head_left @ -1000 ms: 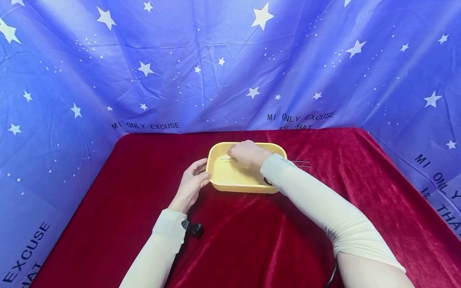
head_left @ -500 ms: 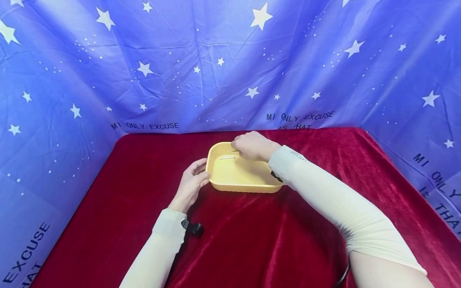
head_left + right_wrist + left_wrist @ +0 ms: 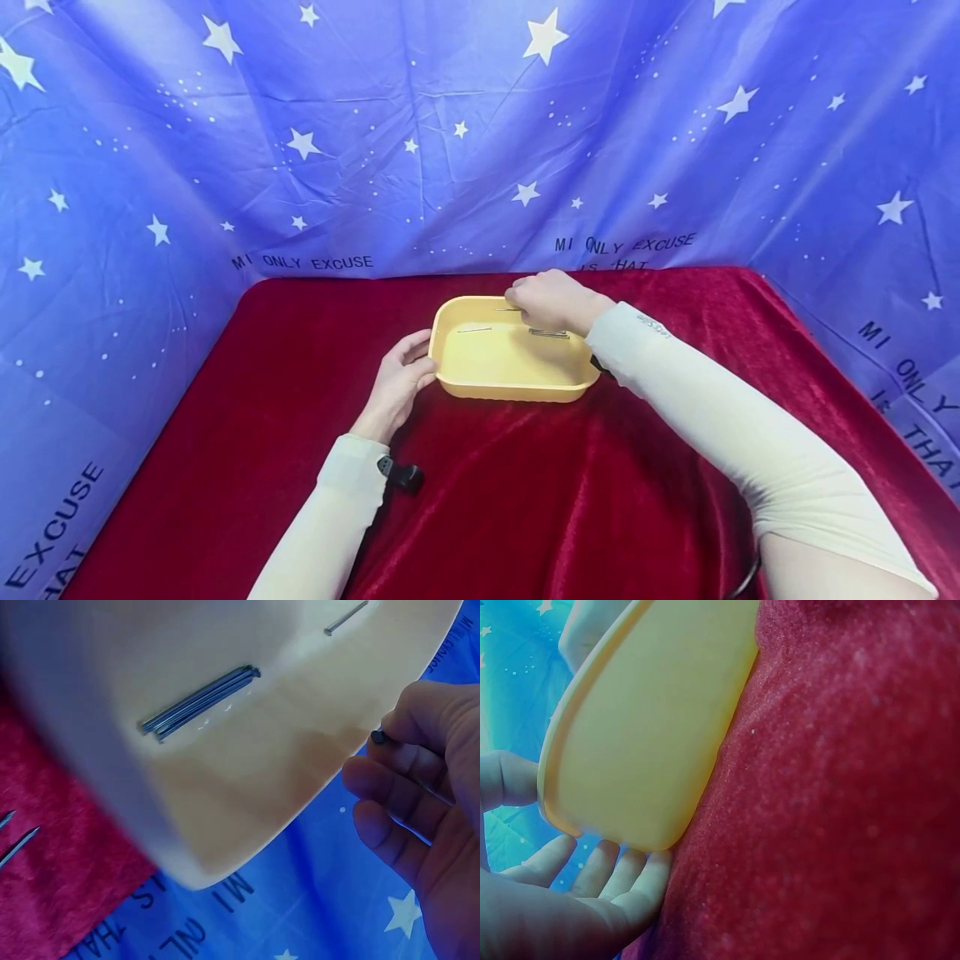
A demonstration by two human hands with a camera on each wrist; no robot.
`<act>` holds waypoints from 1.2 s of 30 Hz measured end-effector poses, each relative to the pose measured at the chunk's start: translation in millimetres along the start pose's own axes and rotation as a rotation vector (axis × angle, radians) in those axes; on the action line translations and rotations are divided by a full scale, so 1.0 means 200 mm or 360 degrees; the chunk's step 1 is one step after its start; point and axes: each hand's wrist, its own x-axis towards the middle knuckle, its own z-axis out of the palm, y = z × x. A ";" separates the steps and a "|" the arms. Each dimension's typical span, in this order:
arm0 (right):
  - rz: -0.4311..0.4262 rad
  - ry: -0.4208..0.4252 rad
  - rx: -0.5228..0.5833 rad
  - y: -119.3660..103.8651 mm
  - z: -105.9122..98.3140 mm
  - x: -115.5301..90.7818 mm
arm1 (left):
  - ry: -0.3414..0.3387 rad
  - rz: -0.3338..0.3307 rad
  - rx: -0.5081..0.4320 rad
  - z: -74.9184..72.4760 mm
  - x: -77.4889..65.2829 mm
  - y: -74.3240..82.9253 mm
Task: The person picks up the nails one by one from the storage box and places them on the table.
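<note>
A yellow tray stands on the red cloth. My left hand rests its fingertips against the outside of the tray's left end, its thumb touching near the rim in the left wrist view. At the back rim, my right hand pinches a nail between thumb and forefinger; mostly its head shows in the right wrist view. Below that hand, several nails lie side by side on the tray floor. A single nail lies apart toward the left.
Two nails lie on the red cloth outside the tray, partly cut off in the right wrist view. A blue curtain with stars hangs behind and beside the table.
My right hand has risen from inside the tray and moved right, carrying a nail. The lone nail and the nail bundle have come into sight. My left hand stays put.
</note>
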 end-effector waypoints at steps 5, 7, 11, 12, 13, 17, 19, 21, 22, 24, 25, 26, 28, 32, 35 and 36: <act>0.0016 0.0024 -0.0002 0.02 0.01 -0.06 | -0.0005 -0.0003 -0.0011 0.00 -0.01 0.00; 0.0026 0.0026 -0.0001 0.04 0.02 -0.08 | -0.0008 -0.0006 -0.0013 0.00 -0.01 0.01; 0.0038 0.0048 -0.0010 0.06 0.05 -0.11 | -0.0019 0.0000 -0.0005 0.01 -0.01 0.01; 0.0042 0.0054 -0.0011 0.07 0.05 -0.12 | -0.0022 0.0001 -0.0001 0.01 -0.01 0.01; 0.0043 0.0060 -0.0011 0.08 0.06 -0.13 | -0.0024 0.0003 0.0006 0.01 -0.01 0.01; 0.0065 0.0070 0.0008 0.11 0.07 -0.17 | -0.0020 0.0000 0.0012 0.01 -0.01 0.01; 0.0080 0.0069 0.0022 0.12 0.07 -0.19 | -0.0015 -0.0002 0.0013 0.01 -0.01 0.01; 0.0095 0.0071 0.0034 0.12 0.07 -0.21 | -0.0015 -0.0003 0.0010 0.01 -0.01 0.01; 0.0099 0.0074 0.0042 0.12 0.07 -0.22 | -0.0015 -0.0003 0.0008 0.01 -0.01 0.01; 0.0107 0.0071 0.0048 0.13 0.07 -0.24 | -0.0015 -0.0004 0.0009 0.01 -0.01 0.01; 0.0106 0.0077 0.0051 0.13 0.07 -0.25 | -0.0016 -0.0004 0.0011 0.01 -0.01 0.01; 0.0103 0.0083 0.0055 0.13 0.07 -0.25 | -0.0015 -0.0003 0.0008 0.00 -0.01 0.01; 0.0097 0.0093 0.0054 0.13 0.06 -0.26 | -0.0013 -0.0005 0.0006 0.00 -0.02 0.01; 0.0089 0.0105 0.0038 0.12 0.05 -0.28 | -0.0010 -0.0007 0.0003 0.00 -0.02 0.01; 0.0090 0.0108 0.0036 0.13 0.04 -0.30 | -0.0013 -0.0007 0.0005 0.01 -0.02 0.01; 0.0093 0.0108 0.0037 0.13 0.04 -0.31 | -0.0014 -0.0005 0.0003 0.01 -0.02 0.01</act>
